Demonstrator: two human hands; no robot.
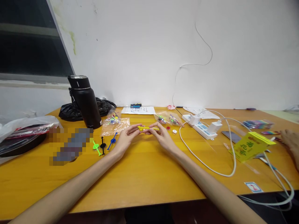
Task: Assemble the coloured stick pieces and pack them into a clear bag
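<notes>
Both hands hold a yellow stick [147,128] just above the bench [144,174].
A green stick [96,147], a black stick [102,145] and a blue stick [113,140] lie just left of the left hand [125,138], whose grip pinches one end of the yellow stick. The right hand [161,135] has its grip pinching the other end. A red disc [168,128] and a white disc [174,131] lie just beyond.

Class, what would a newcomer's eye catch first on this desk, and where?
The left hand and right hand meet in the middle, pinching a small yellow plastic piece between them. A tall black flask stands behind on the left; a bright yellow packet sits at the right.
</notes>
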